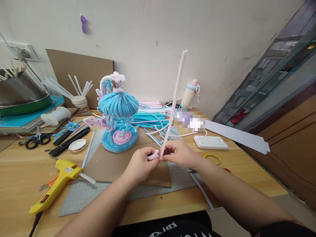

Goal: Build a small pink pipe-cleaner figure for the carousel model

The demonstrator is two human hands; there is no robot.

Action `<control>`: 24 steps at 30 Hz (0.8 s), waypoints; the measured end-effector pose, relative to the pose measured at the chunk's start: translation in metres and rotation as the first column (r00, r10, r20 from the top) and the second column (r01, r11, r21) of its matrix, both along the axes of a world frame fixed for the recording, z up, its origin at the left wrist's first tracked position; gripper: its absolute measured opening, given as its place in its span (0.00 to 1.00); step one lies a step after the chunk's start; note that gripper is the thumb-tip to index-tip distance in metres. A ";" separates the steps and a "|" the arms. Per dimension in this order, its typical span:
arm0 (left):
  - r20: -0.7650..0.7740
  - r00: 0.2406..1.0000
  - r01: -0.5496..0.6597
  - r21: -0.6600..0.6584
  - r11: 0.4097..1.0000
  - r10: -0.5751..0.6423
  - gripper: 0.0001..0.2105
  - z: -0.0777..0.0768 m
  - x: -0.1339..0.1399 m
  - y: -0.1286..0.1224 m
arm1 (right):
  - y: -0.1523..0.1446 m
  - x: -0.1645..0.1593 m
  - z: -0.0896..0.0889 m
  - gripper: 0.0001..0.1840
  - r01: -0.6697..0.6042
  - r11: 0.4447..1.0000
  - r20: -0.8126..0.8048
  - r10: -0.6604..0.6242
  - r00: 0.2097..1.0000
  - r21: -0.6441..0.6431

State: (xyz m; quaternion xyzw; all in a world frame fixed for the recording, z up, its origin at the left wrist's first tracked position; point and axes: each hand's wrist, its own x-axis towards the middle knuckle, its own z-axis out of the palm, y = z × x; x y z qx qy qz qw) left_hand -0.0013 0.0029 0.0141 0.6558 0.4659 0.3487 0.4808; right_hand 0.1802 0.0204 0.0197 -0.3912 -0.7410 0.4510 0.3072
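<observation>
A long pale pink pipe cleaner [175, 95] rises almost straight up from between my hands, tilting slightly right. My right hand [181, 153] is closed on its lower end. My left hand [142, 164] pinches a small pink coiled piece of pipe cleaner [153, 155], and its fingertips meet those of the right hand. Whether the coil and the upright length are one piece, I cannot tell. Beyond the left hand stands a blue jellyfish-shaped pipe-cleaner model [118, 103] on a round blue and pink coiled base [107, 140].
A yellow glue gun [58, 182] lies at left on the wooden table, near scissors [38, 138] and a black utility knife [70, 141]. Cardboard [111, 169] lies over a grey cutting mat [76, 197]. Blue pipe cleaners [153, 120], a bottle [190, 93] and a white power bank [210, 142] lie beyond.
</observation>
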 end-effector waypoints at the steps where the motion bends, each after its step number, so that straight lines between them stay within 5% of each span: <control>1: 0.016 1.000 -0.006 0.008 1.000 0.006 0.07 0.000 0.000 0.000 | -0.001 0.000 0.001 0.07 0.004 1.000 0.004 -0.004 1.000 0.014; 11: 0.098 0.993 -0.067 0.023 0.997 0.065 0.07 0.000 0.002 -0.002 | -0.005 0.003 0.002 0.08 -0.014 0.942 -0.086 0.046 0.995 0.335; 24: 0.008 1.000 -0.016 0.181 0.983 0.015 0.03 0.004 0.001 -0.002 | -0.006 0.002 0.009 0.04 -0.055 0.947 -0.012 0.061 0.998 0.318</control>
